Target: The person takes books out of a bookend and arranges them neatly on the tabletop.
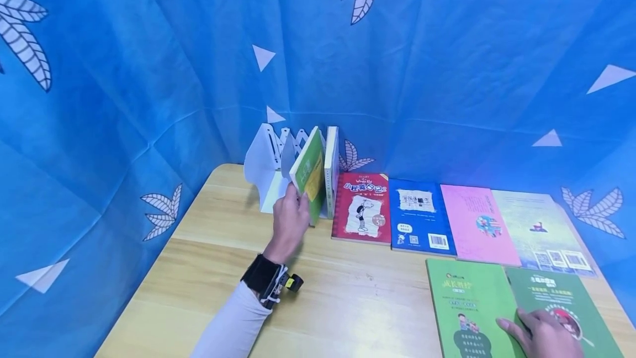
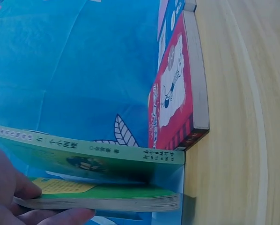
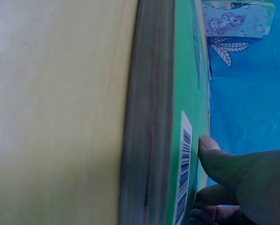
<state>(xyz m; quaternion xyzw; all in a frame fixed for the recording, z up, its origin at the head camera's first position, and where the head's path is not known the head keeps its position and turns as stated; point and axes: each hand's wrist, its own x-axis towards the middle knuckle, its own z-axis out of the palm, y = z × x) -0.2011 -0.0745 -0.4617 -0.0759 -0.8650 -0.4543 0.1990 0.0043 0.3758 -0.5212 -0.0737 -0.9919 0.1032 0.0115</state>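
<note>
My left hand (image 1: 290,217) pinches a green book with a yellow patch (image 1: 312,173), thumb on its cover and fingers on the opposite side. The book stands tilted in a white folding book rack (image 1: 265,173). Beside it, a thin pale-spined book (image 1: 331,170) stands upright at the rack's right end. In the left wrist view, the thumb and fingers (image 2: 27,187) lie on both sides of the green book's pages. My right hand (image 1: 549,336) rests over a dark green book (image 1: 561,297), its thumb reaching onto the neighbouring light green book (image 1: 467,286).
Right of the rack, a red book (image 1: 360,209), a blue book (image 1: 419,217), a pink book (image 1: 479,225) and a pale yellow-green book (image 1: 544,225) lie flat in a row. A blue leaf-patterned cloth (image 1: 199,70) hangs behind the wooden table (image 1: 348,303).
</note>
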